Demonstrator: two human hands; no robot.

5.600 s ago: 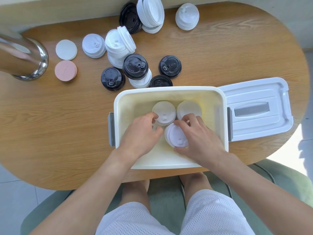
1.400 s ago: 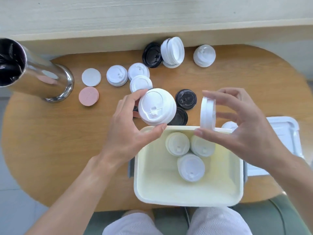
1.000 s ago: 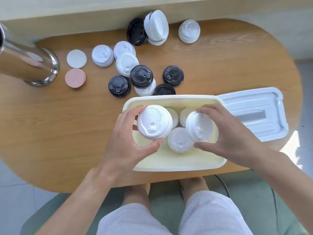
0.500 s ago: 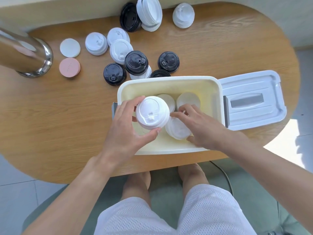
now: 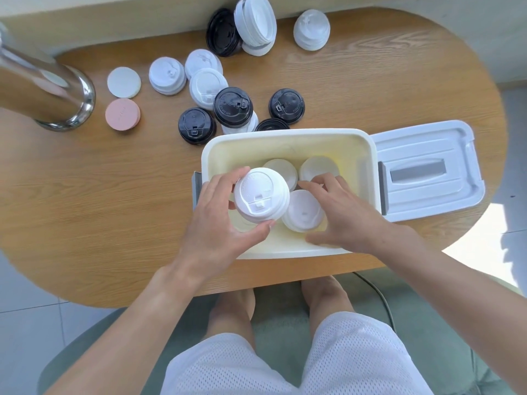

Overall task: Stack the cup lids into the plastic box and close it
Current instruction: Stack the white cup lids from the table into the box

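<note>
Head view. We hold a short stack of white plastic sip-through cup lids point(image 5: 261, 195) in our left hand point(image 5: 216, 223), thumb and fingers closed around its rim, over the left part of the open cream rectangular plastic box point(image 5: 285, 138). Against the frame half a second earlier, this stack sits in the same place. Our right hand point(image 5: 342, 215) has released the lid it set down: its fingers are now spread loosely, touching the near white lid pile point(image 5: 303, 212) on the box floor.

The held stack faces upward, its drink tab toward us. Two more white lid piles point(image 5: 319, 168) stand behind, tops up. The box's long axis runs left to right; its white rectangular box cover point(image 5: 427, 169) lies flat just beside its right end. Loose black cup lids point(image 5: 196, 125) remain on the oval wooden table point(image 5: 85, 195).
</note>
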